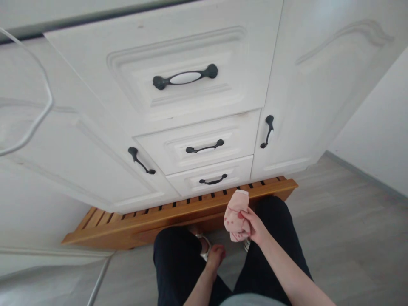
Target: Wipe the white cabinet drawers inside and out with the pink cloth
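Note:
A folded piece of pink cloth (235,214) with small red marks and a pale upper edge is held up in front of my right knee. My right hand (253,223) grips its right side, with the thumb on top and the other fingers mostly hidden behind. Lower and to the left, my left hand (217,256) hangs between my knees with its fingers curled in; nothing shows in it. It is apart from the cloth, close to my left shoe (206,250).
Ahead stands a white cabinet (204,121) with closed drawers, doors and dark handles. A low slatted wooden bench (153,223) runs along its foot, just before my knees. A white cable (47,91) loops at the upper left. Grey floor (347,229) extends to the right.

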Action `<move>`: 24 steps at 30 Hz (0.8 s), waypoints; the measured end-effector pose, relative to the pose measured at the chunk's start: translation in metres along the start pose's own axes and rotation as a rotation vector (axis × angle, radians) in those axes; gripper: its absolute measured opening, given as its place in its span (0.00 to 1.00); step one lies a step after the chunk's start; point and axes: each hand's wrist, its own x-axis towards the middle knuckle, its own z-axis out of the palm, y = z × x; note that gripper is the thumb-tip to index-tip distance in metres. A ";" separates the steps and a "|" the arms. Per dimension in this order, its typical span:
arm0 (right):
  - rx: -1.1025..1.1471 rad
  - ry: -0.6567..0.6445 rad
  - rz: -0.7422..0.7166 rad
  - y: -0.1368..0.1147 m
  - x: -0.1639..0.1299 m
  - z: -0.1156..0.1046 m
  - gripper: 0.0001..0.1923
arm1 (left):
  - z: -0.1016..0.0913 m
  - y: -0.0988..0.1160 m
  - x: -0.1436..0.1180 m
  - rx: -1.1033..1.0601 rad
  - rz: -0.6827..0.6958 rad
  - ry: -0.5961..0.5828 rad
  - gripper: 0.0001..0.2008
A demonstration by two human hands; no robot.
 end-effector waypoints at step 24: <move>0.734 -0.197 0.538 -0.043 -0.049 0.033 0.22 | 0.002 0.090 -0.135 0.399 1.088 0.274 0.27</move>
